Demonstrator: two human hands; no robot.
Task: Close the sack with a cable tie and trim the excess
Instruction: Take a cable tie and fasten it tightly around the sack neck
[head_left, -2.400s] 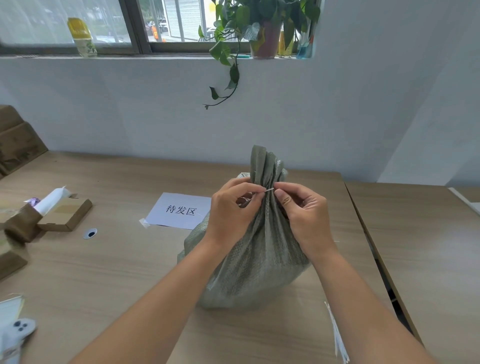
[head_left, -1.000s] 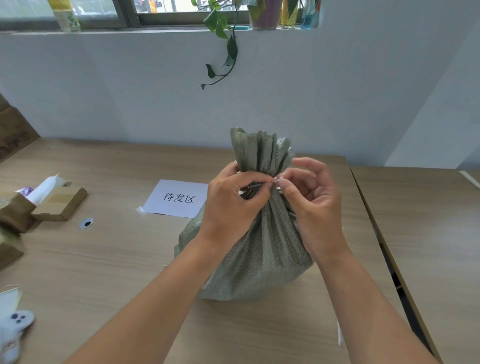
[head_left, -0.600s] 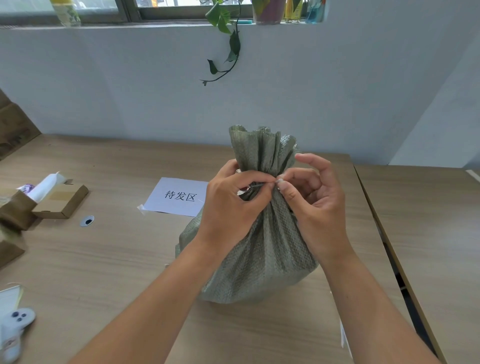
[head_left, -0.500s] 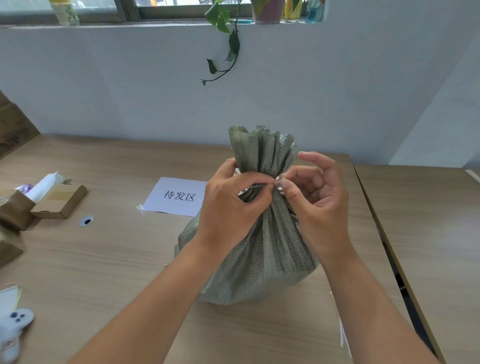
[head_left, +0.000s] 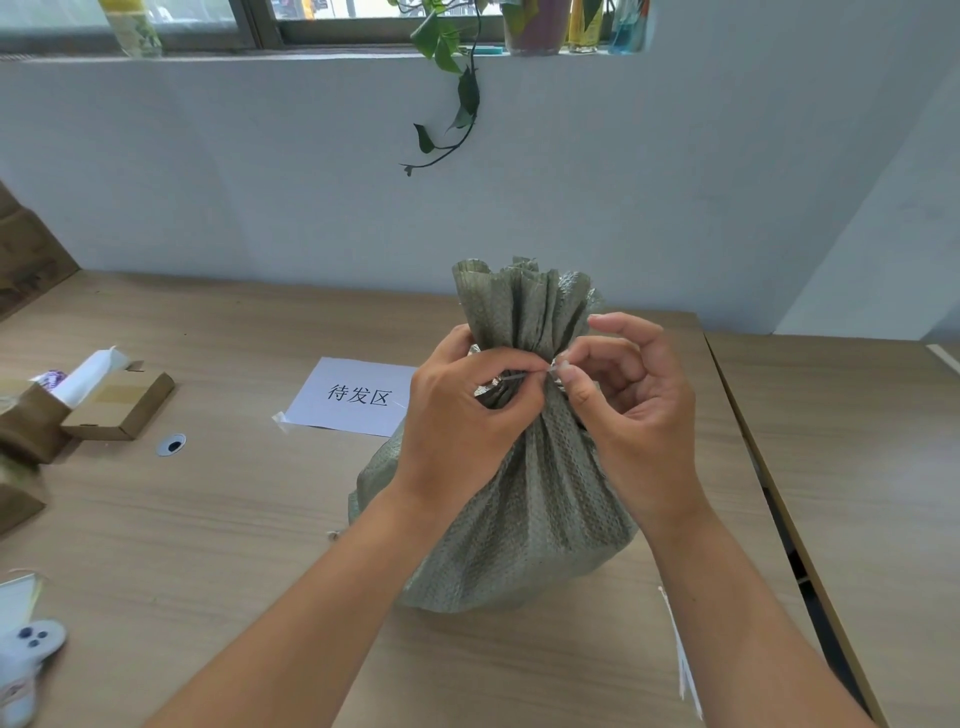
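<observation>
A grey-green woven sack (head_left: 540, 499) stands upright on the wooden table (head_left: 208, 519), its mouth gathered into a pleated neck. A thin pale cable tie (head_left: 514, 375) runs round that neck. My left hand (head_left: 457, 421) grips the neck from the left and pinches the tie between thumb and forefinger. My right hand (head_left: 628, 400) pinches the tie's other end at the neck's right side, its other fingers curled loosely above. The far part of the tie is hidden behind the sack.
A white paper label (head_left: 353, 397) lies left of the sack. At the far left are a small cardboard box (head_left: 122, 408) and brown packaging. Spare white cable ties (head_left: 683, 660) lie near the table's right edge; a second table (head_left: 857, 467) adjoins.
The view has dipped and shifted slightly. My right hand's free fingers have lifted and opened above the neck; both hands stay pinching the tie at the sack's neck.
</observation>
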